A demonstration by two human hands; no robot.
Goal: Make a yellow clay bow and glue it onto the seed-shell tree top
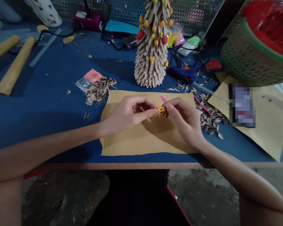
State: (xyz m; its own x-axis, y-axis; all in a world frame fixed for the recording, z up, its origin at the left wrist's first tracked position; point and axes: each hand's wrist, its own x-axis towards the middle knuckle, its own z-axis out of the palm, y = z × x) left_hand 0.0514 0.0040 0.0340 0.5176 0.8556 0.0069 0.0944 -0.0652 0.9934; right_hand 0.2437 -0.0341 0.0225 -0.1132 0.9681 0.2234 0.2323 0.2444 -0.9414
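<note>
The left hand (124, 113) has its thumb and fingertips together, its grip clamped on the left loop of a small bow of thin yellow-orange strand (159, 110); the right hand (186, 122) pinches the bow's right side between thumb and forefinger. The bow is over a plain rectangular tan paper sheet (132, 138) on the blue-topped bench (49, 110). A pointed pink tip (163, 99) shows just beside the right fingers; whether they hold it I cannot tell. Beyond the sheet stands a cone-shaped tree of pale overlapping husks (151, 73), dotted with yellow, orange and red pieces. Striped seed husks (212, 125) lie to the right, near a blue glue gun (186, 72). On a tan paper piece (273, 128), dark marks (269, 99) are too unclear to read; the dark-edged phone (242, 106) there has a pixelated screen. A white cylindrical container (48, 12) carries small red and blue printed motifs.
</note>
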